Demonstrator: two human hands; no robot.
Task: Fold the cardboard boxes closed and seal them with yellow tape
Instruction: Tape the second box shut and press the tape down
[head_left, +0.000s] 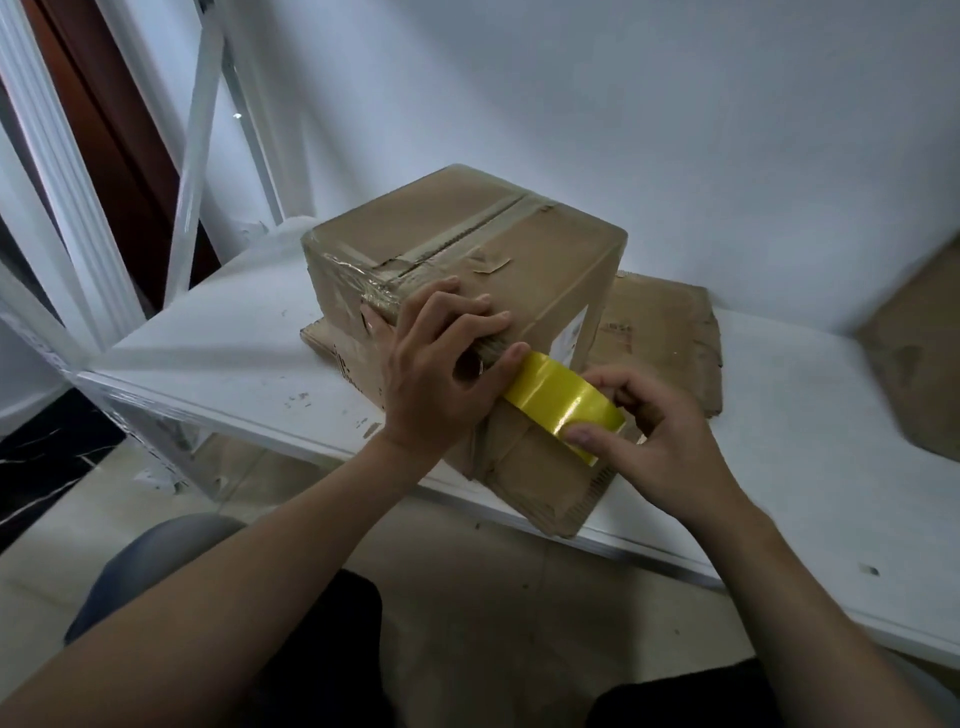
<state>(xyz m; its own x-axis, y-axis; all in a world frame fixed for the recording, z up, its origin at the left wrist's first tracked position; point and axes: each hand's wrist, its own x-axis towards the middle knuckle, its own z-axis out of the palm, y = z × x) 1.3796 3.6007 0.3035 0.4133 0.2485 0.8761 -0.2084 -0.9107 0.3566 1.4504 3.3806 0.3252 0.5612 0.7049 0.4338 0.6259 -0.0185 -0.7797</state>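
A closed cardboard box stands on the white shelf, its top seam covered in old clear and brown tape. It rests on flattened cardboard. My left hand presses on the box's near top edge, with its thumb on the end of a strip of yellow tape. My right hand grips the yellow tape roll just right of the left hand, low against the box's near face. The near face of the box is mostly hidden behind both hands.
More flattened cardboard hangs over the shelf's front edge below the hands. Another brown cardboard piece leans at the far right. White metal rack posts rise at the left. My knees and a tiled floor lie below.
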